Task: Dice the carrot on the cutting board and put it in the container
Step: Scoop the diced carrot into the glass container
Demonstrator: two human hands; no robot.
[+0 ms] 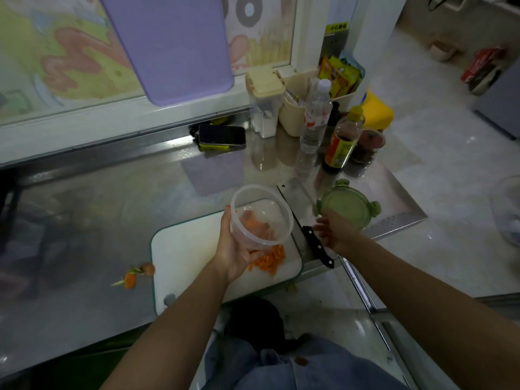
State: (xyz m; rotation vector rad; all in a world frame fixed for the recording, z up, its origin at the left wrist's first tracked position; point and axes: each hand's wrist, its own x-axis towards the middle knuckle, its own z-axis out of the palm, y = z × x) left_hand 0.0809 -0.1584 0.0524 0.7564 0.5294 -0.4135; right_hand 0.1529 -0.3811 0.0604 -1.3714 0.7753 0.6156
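Carrot dice [268, 260] sit at the cutting board's [191, 249] near right corner, under the container [261, 188] the left grip [236, 249] grasps; right grip [334, 230], released, hovers off that corner

steel counter [98, 206] | on it: cutting board [191, 249], green lid [349, 205], phone [222, 135], bottles [315, 119], carrot ends [130, 280]

phone [222, 135], water bottle [315, 119], sauce bottle [342, 142]

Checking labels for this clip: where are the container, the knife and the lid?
container [260, 187], head view, on the far rim.
knife [317, 245], head view, on the black handle.
lid [347, 204], head view, on the middle of its green top.
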